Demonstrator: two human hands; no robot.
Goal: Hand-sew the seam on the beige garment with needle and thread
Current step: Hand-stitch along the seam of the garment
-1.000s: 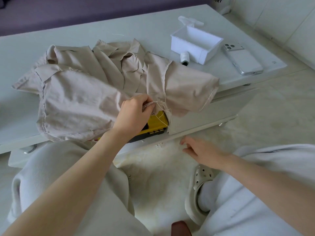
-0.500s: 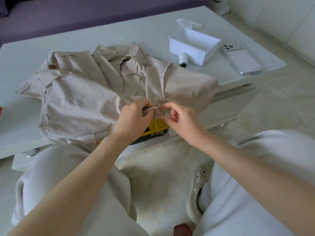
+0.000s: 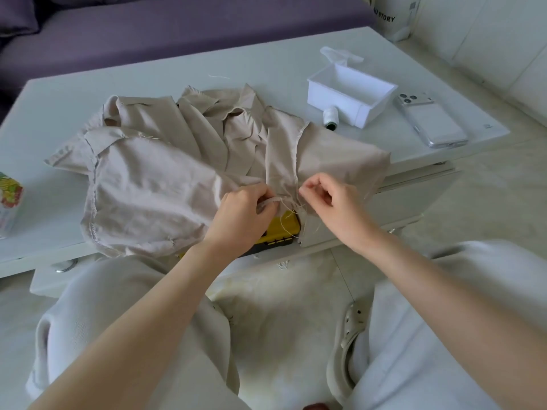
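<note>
A crumpled beige garment [image 3: 154, 184] lies spread over the white table [image 3: 148, 81], its near edge hanging over the front. My left hand [image 3: 241, 216] pinches a folded bit of that edge by the seam. My right hand [image 3: 331, 207] is just to the right of it, fingers curled with thumb and forefinger pinched together at the seam. The needle is too small to make out. Pale thread [image 3: 288, 214] hangs in loose loops between the two hands.
A white open box [image 3: 350, 93], a thread spool [image 3: 330, 118] and a phone [image 3: 430, 122] lie at the table's right. A yellow case [image 3: 284, 229] sits under the garment at the table front. A printed carton [image 3: 10, 199] stands at the left edge. My knees are below.
My right hand rose from the floor near my knee to the seam, then shifted slightly right and up. My left hand kept its pinch on the fabric edge.
</note>
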